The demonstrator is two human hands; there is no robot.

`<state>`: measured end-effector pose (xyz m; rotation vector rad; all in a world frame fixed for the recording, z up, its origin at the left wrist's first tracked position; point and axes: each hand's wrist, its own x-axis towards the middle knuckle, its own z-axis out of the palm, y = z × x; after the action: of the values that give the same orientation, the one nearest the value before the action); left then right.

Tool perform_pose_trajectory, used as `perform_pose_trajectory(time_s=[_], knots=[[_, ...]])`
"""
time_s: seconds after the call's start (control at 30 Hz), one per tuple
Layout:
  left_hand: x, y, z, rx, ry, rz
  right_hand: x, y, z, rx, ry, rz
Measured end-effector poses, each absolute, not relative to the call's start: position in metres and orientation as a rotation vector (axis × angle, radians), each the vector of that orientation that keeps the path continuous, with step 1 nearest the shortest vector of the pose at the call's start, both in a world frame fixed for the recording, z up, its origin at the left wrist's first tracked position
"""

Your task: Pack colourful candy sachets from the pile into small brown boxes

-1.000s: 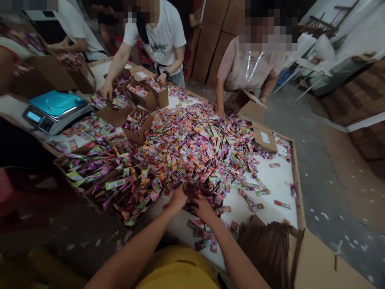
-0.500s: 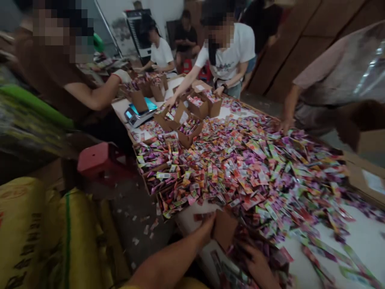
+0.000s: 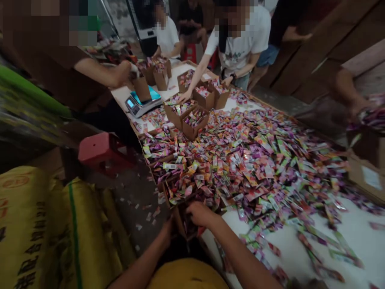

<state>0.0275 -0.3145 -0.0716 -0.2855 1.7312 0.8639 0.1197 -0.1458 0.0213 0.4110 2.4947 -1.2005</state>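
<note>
At the table's near-left corner stands a small brown cardboard box (image 3: 179, 221), its dark inside only partly visible. My left hand (image 3: 169, 229) is closed at the box's left side, with the fingertips hidden. Over the box's far right edge, my right hand (image 3: 201, 213) has its fingers curled down; what they pinch is hidden. Just beyond both hands, a box full of small packets (image 3: 188, 186) adjoins the large loose heap of colourful packets (image 3: 255, 156).
Several packet-filled boxes (image 3: 195, 122) and a digital scale (image 3: 140, 105) stand farther up the table. Co-workers are around it, one reaching into a box. A red stool (image 3: 96, 148) and yellow sacks (image 3: 27, 224) are to the left. An open carton (image 3: 365, 172) stands at right.
My hands have moved left with the small box, from beside the heap to the table corner. My right hand has left the near packets. The co-worker at right has lifted a bunch of packets.
</note>
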Motion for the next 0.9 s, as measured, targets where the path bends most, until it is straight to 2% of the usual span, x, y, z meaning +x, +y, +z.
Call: perform_pose_trajectory(time_s=[0.1,0.17,0.23,0.3,0.4,0.5,0.6,0.77,0.9], knots=[[0.002,-0.318,-0.065,-0.305,1.895,0.98,0.149,-0.129,0.04,0.594,2.456,-1.69],[-0.023,-0.319,-0.06,-0.3,1.972,1.06,0.183,-0.115,0.047,0.994,2.437,-1.964],[-0.051,-0.317,-0.053,-0.309,2.032,1.116,0.223,-0.102,0.042,1.567,2.31,-2.089],[-0.077,-0.309,-0.04,-0.248,2.172,1.192,0.263,-0.099,0.022,2.154,2.055,-1.92],[-0.103,-0.289,-0.004,0.099,2.48,1.347,0.311,-0.128,-0.02,2.608,1.709,-1.319],[-0.109,-0.261,0.04,0.629,2.579,1.424,0.329,-0.188,-0.059,2.55,1.428,-0.856],[-0.097,-0.235,0.066,1.143,2.429,1.372,0.319,-0.24,-0.087,2.391,1.269,-0.64],[-0.059,-0.218,0.053,1.614,2.111,1.118,0.29,-0.25,-0.104,2.374,1.95,-0.838],[-0.044,-0.221,0.041,1.855,2.136,0.76,0.292,-0.207,-0.083,2.487,2.01,-0.948]])
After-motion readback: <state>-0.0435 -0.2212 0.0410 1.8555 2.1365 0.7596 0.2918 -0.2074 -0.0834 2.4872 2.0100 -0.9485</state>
